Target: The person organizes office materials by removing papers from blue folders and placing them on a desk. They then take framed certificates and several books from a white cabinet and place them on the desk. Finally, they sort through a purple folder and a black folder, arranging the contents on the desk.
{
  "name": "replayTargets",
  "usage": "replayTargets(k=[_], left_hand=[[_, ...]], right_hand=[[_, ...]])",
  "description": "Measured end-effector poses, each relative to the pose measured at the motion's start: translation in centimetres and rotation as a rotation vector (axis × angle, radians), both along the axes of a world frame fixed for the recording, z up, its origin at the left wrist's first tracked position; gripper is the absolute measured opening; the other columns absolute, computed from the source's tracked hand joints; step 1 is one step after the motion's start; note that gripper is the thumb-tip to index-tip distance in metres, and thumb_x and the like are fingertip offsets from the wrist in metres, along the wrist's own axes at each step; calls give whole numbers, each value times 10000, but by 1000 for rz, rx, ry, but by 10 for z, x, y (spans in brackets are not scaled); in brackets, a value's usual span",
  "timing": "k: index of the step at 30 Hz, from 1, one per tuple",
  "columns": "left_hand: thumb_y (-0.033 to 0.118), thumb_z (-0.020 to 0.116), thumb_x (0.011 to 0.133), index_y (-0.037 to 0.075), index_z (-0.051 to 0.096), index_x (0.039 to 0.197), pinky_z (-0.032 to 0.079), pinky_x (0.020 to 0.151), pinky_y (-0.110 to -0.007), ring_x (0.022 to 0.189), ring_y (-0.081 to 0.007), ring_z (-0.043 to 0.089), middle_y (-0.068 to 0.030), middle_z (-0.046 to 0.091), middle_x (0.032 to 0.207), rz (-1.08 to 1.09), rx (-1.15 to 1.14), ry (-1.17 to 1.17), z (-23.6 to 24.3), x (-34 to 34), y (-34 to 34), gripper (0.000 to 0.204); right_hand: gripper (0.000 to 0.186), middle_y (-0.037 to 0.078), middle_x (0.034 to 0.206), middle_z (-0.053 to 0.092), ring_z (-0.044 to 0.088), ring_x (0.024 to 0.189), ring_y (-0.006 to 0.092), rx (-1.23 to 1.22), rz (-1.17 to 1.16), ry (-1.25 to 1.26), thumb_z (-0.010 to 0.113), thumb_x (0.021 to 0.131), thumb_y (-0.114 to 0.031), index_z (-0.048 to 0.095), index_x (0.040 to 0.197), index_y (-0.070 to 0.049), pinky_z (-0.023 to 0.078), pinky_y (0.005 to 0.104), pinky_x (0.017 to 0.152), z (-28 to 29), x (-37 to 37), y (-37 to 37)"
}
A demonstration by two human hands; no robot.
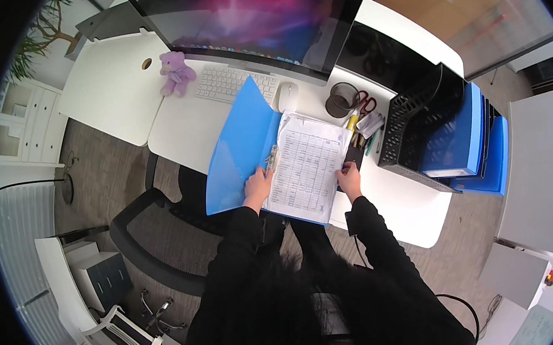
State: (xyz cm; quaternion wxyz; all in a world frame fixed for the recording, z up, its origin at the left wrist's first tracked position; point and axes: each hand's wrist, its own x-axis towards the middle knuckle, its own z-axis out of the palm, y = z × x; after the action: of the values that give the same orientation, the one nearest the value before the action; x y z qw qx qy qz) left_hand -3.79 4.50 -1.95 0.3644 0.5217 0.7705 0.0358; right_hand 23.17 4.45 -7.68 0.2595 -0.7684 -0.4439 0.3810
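Observation:
An open blue binder (pixel 230 153) lies tilted at the desk's front edge, its cover spread leftward and a stack of printed table sheets (pixel 302 170) on the right under a metal clip. My left hand (pixel 258 188) is closed on the binder beside the clip. My right hand (pixel 348 179) has its fingers closed at the right edge of the sheets and binder. Just beyond that hand are scissors (pixel 364 102), pens and other small stationery, next to a black mesh pen cup (pixel 339 101).
A monitor (pixel 247 20), keyboard (pixel 213 83), white mouse (pixel 287 96) and purple teddy bear (pixel 176 76) occupy the white desk (pixel 105 89). At right stands a black mesh file rack (pixel 402 142) with blue folders (pixel 449 157). A black mesh chair (pixel 154 239) is at lower left.

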Motion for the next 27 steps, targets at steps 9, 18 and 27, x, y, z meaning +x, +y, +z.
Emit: replayTargets(k=[9,18,27], left_hand=[[230,597,679,-6,391,1035,390,783,-393,913,-362,500,-225,529,957,53,26,-247,-35,19,-27,474],[155,553,708,18,438,1070,357,849,-369,1056,-304,410,-166,455,1082,-139,350,-225,25,36,-36,404],[130,545,691,87,429,1116,327,882,-424,1079,-340,384,-167,421,1150,-65,931,456,182,-25,-53,442]], right_hand=[[405,175,844,582,569,778,306,-193,168,-208,588,650,-245,514,963,2,442,365,694,26,-1,-14],[324,210,825,580,558,793,340,-14,51,-128,521,684,-188,541,956,-12,434,378,710,20,30,-43],[258,184,776,592,587,706,262,234,-28,-11,452,726,-70,523,948,42,440,326,639,37,53,-70]])
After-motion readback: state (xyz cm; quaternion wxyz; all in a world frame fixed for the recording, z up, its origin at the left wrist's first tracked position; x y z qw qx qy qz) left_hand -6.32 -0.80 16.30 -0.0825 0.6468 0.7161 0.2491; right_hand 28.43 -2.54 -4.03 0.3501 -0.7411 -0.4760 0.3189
